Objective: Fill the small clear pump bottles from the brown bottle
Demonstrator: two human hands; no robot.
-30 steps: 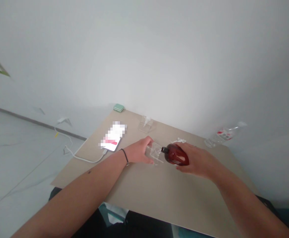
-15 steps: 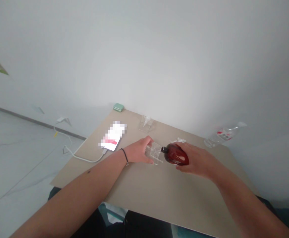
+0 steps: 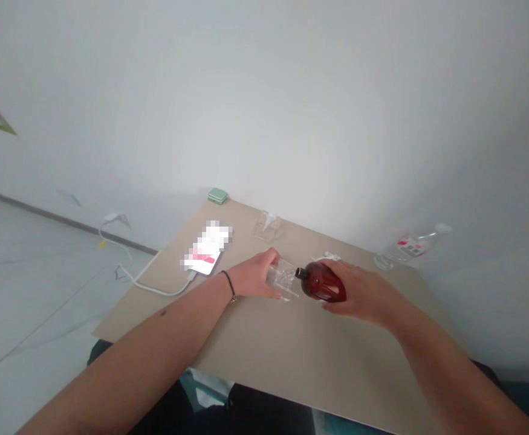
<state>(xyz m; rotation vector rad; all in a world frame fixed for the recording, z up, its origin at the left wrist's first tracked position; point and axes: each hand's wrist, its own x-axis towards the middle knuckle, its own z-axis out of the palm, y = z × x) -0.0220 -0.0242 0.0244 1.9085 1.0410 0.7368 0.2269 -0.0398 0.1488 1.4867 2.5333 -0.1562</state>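
Observation:
My left hand (image 3: 259,275) is closed around the left side of a clear plastic box (image 3: 284,278) on the table. In my right hand (image 3: 359,291) is a dark red-brown bottle (image 3: 323,283) with no cap on its black neck. The bottle is tilted, its mouth pointing left at the right side of the clear box. I cannot tell whether any liquid is flowing. Behind the bottle lies a small white item (image 3: 332,256), partly hidden by my right hand.
A lit phone (image 3: 208,248) with a white cable (image 3: 159,292) lies left on the table (image 3: 264,344). Toward the wall are a green case (image 3: 217,195) and another clear container (image 3: 266,226) with something white. A clear water bottle (image 3: 412,245) stands at the back right.
Almost nothing differs. Both hands, the clear box and the tilted bottle hold the same places; the view has shifted very slightly.

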